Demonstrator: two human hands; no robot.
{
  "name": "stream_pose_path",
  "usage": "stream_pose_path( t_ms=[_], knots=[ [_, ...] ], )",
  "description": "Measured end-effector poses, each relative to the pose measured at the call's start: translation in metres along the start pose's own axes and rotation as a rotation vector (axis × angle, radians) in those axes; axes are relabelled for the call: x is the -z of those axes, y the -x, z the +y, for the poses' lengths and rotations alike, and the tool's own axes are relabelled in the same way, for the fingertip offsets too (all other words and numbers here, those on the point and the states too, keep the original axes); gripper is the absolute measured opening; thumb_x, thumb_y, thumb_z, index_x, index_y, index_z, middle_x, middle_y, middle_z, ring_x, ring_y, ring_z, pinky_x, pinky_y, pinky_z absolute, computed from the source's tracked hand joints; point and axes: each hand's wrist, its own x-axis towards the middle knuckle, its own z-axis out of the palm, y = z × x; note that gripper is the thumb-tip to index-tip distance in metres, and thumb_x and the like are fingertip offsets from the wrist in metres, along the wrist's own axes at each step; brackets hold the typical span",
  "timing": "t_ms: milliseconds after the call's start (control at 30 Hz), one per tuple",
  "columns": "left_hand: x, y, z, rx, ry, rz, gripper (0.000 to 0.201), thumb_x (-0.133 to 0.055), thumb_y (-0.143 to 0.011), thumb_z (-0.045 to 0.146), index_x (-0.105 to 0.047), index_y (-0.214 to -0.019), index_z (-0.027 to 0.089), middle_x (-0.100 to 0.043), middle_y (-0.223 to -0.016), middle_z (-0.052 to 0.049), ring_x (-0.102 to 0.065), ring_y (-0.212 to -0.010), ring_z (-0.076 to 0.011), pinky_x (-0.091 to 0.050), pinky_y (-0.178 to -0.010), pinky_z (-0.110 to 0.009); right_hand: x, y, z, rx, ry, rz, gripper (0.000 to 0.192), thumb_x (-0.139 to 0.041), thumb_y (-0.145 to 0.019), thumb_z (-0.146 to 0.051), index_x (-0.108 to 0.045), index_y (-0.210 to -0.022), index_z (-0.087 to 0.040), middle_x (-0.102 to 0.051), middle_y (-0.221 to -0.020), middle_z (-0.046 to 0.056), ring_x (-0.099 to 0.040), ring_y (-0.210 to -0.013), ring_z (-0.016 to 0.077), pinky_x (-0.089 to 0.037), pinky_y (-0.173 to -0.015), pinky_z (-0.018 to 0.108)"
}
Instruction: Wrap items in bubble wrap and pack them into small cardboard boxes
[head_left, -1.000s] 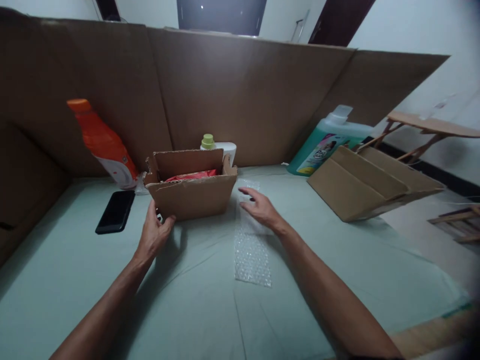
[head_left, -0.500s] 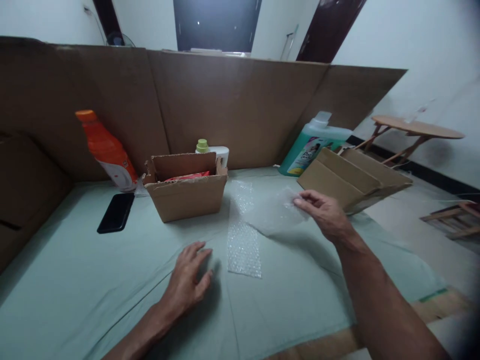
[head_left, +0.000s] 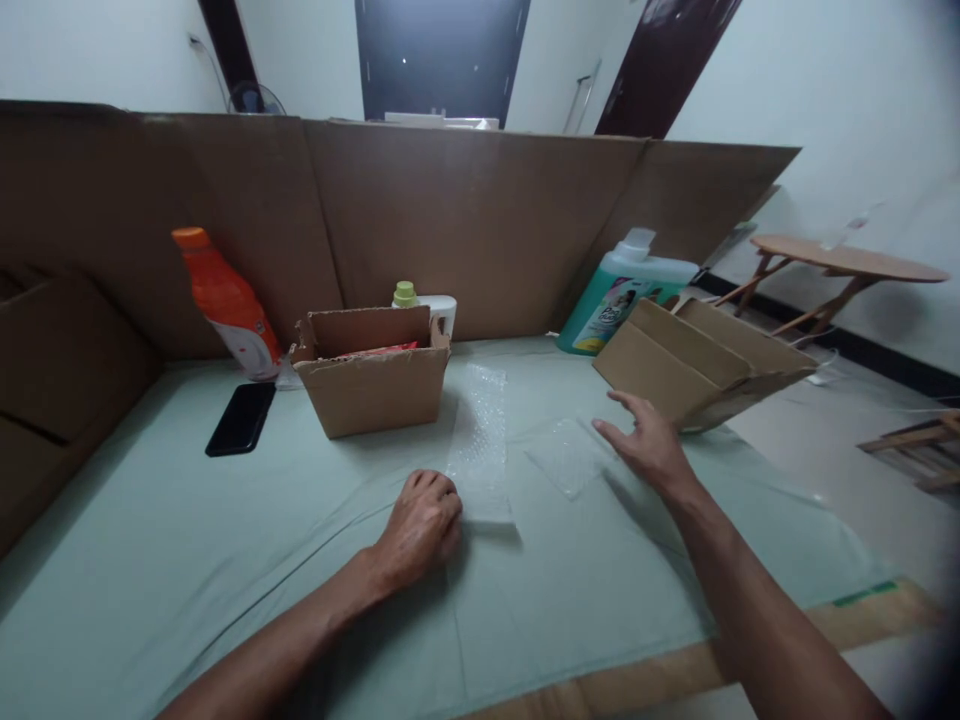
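L hand (head_left: 421,520) curled, seemingly a loose fist, knuckles up; R hand (head_left: 651,447) flat, fingers spread, both forearms extended.

Long bubble wrap strip (head_left: 480,440) lies flat on green cloth; small clear piece (head_left: 564,458) lies just right

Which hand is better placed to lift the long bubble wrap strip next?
Left, probably. The left hand is curled at the near end of the long bubble wrap strip, touching it. The right hand lies flat beside the smaller clear sheet, apart from the strip.
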Motion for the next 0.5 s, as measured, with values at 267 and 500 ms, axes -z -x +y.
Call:
stream_pose_path(
  t_ms=[267,500],
  knots=[
    [0.067,0.086,0.017,0.02,0.129,0.095,0.02,-0.048,-0.084,0.007,-0.062,-0.09,0.021,-0.068,-0.078,-0.005,-0.064,-0.075,-0.0201,-0.052,-0.071,-0.035,-0.058,0.141,-0.126,0.455,-0.319,-0.81,0.075,-0.077,-0.078,-0.035,-0.049,-0.148,-0.027,-0.059,-0.144,0.011,-0.054,-0.13,0.0312,-0.041,-0.11,0.05],
    [0.075,0.147,0.037,0.005,0.282,-0.011,0.013,-0.06,-0.089,0.021,-0.071,-0.093,0.025,-0.072,-0.072,-0.004,-0.068,-0.066,-0.02,-0.057,-0.063,-0.032,-0.09,0.169,-0.16,0.604,-0.543,-1.075,0.061,-0.064,-0.077,-0.018,-0.061,-0.136,-0.029,-0.068,-0.129,0.007,-0.059,-0.123,0.0266,-0.042,-0.109,0.049]
  ],
)
